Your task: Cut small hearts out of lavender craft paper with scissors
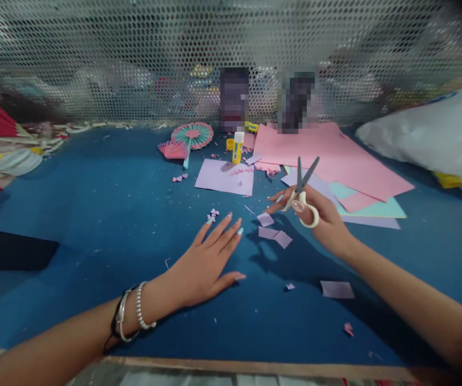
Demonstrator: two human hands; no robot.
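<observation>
My left hand [206,260] lies flat on the blue table [94,214], fingers stretched out and together, holding nothing; its fingertips end near tiny lilac paper bits [212,215]. My right hand [319,217] is raised a little above the table and grips white-handled scissors [303,190], blades apart and pointing up. Its index finger reaches toward small lilac paper scraps [274,231] lying between both hands. Another lilac scrap [337,289] lies under my right forearm.
A lilac sheet [225,177], a glue stick [237,147] and its yellow cap [229,143] lie further back, beside pleated paper rosettes [192,135]. Pink, teal and lilac sheets [335,155] are stacked at right. A white bag [432,134] sits far right; metal mesh [134,53] walls the back.
</observation>
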